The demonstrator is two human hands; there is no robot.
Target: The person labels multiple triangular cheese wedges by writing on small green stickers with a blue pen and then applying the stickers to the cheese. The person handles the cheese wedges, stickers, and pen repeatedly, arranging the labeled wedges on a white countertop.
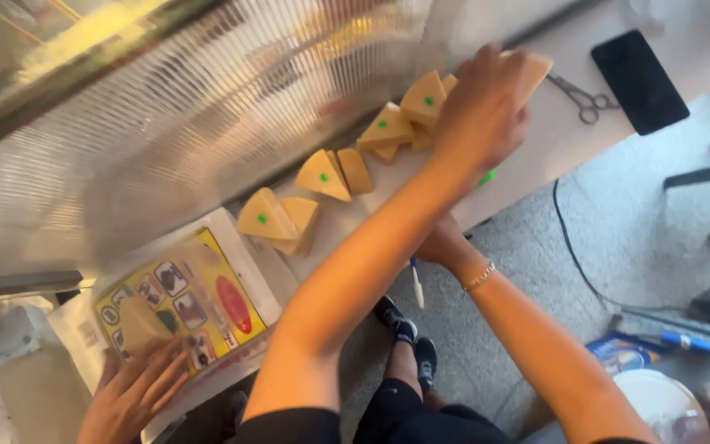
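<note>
My left hand [482, 111] reaches across to the far right end of a row of yellow cheese wedges and is closed on the last wedge [533, 70]. Several other wedges with green dot stickers [388, 127] [322, 174] [269, 218] lie in a line along the white counter [536, 156]. A loose green sticker [486, 177] shows just below my left wrist. My right hand [445, 247], with a bracelet on its wrist, sits under my left forearm at the counter's edge. It grips a thin white pen [415, 284] that points downward.
Scissors [585, 103] and a black phone [638, 82] lie at the counter's right end. Another person's hand [133, 395] rests on a yellow printed pack [191, 300] at the left. A ribbed translucent sheet [207, 107] rises behind the wedges. A black cable [569, 238] and my shoes [404, 329] are on the floor.
</note>
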